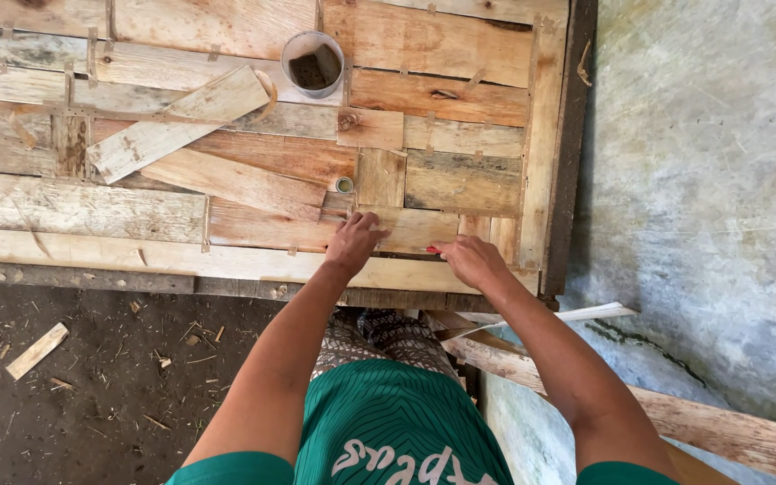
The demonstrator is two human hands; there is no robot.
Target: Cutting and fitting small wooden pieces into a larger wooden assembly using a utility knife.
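A person seen from above, looking down their own body. They wear a green shirt with fine, lighter ribbed lines and pale lettering across the chest, short sleeves ending above the elbows. Below it, a garment patterned in dark and light brown. Both forearms are bare, with no watch, rings or gloves on the left hand (352, 242) or right hand (471, 261).

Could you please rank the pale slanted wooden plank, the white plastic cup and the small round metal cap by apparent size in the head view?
1. Pale slanted wooden plank, clearly largest.
2. White plastic cup.
3. Small round metal cap, smallest.
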